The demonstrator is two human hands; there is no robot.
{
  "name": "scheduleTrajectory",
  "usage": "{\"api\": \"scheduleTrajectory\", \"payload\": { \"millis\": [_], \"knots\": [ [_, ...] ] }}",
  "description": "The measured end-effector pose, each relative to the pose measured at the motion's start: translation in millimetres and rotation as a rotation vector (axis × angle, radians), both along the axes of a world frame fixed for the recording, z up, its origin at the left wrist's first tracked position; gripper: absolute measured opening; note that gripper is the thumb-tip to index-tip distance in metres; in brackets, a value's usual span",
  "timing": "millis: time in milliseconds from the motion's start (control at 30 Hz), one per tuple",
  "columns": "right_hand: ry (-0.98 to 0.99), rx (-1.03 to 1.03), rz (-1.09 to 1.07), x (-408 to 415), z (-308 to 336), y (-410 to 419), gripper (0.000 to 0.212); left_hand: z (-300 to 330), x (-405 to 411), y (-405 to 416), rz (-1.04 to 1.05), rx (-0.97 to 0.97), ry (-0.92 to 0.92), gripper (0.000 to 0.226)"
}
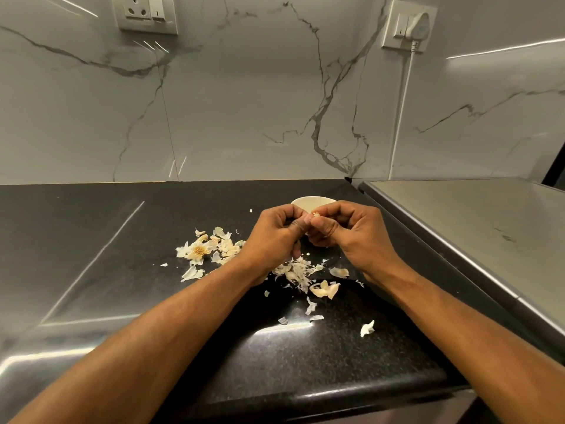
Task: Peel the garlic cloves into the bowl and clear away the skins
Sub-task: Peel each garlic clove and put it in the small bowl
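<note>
Garlic clove [315,213] pinched between both hands, right above the bowl [308,202]. Left hand [276,232] and right hand [351,231] pressed together, thumbs touching, fingers curled round the clove; only its tip shows, so how much is peeled is unclear. Both forearms reach in from the near edge, wrists raised off the black bench [91,228]. Skins [295,272] scattered under and left of the hands; bowl mostly hidden behind them.

Both forearms reaching forward, left hand [276,232] and right hand [351,231] together, fingers curled, apparently pinching something small
</note>
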State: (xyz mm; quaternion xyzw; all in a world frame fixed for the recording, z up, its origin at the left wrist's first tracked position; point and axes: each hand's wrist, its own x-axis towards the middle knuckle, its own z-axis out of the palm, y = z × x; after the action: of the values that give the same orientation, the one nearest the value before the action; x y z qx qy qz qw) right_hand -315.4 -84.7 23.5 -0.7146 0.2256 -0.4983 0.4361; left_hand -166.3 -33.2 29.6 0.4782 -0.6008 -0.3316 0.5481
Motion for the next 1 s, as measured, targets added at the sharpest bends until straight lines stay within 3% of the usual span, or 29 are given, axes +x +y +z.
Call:
{"api": "scheduleTrajectory", "payload": {
  "millis": [300, 467, 633, 800, 900, 1000],
  "knots": [
    [-0.056, 0.084, 0.02, -5, 3, -4, 0.01, -7, 3, -6, 0.058, 0.009, -0.025, 0.02],
    [-0.045, -0.167, -0.232, -17, 13, -14, 0.016, -10, 15, -11, 0.265, -0.186, -0.633, 0.011],
    [0.238, -0.403, -0.427, -16, 14, -32, 0.012, -2, 16, -7, 0.284, -0.222, -0.772, 0.012],
    [0.577, -0.521, -0.448, -3, 22, -44, 0.019, -1, 22, -8, 0.249, -0.192, -0.88, 0.013],
    [0.643, -0.527, -0.457, 1, 25, -50, 0.02, -2, 27, -10, 0.207, -0.154, -0.886, 0.011],
    [0.583, -0.556, -0.473, -3, 26, -47, 0.014, -2, 29, -12, 0.15, -0.104, -0.847, 0.011]
  ]
}}
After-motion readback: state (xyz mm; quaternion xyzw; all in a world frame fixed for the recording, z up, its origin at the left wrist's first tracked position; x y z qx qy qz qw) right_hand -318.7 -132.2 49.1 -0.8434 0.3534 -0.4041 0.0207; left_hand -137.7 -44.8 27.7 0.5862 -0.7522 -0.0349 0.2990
